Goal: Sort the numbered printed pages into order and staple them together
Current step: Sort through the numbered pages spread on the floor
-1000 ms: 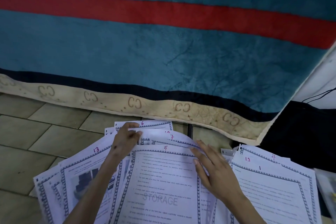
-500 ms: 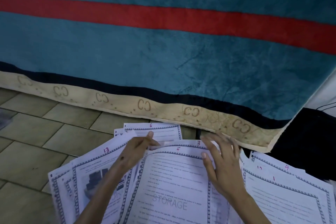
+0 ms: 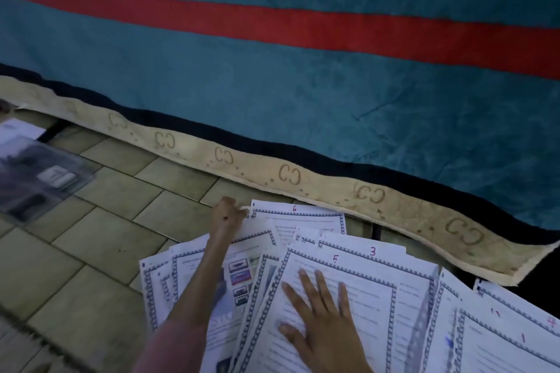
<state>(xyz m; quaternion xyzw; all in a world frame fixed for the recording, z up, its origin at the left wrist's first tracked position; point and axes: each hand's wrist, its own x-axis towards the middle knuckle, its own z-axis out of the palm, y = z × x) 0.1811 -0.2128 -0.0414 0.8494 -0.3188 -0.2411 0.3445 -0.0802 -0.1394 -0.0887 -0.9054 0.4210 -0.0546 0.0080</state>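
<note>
Printed pages lie fanned across a tiled floor (image 3: 115, 197). The right hand (image 3: 321, 321) rests flat, fingers straight, on page 5 (image 3: 357, 278). The left hand (image 3: 225, 216) pinches the top-left corner of page 6 (image 3: 306, 218).

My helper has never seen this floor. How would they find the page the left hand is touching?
Find the teal blanket with its beige edge. Just below that edge lies the farthest sheet, page 6. The left hand grips its top-left corner, and a red handwritten 6 marks its top.

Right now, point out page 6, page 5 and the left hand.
page 6 (image 3: 306, 218): head view, upper printed area below its number.
page 5 (image 3: 357, 278): head view, upper text area.
left hand (image 3: 225, 215): head view, back of hand.
</note>
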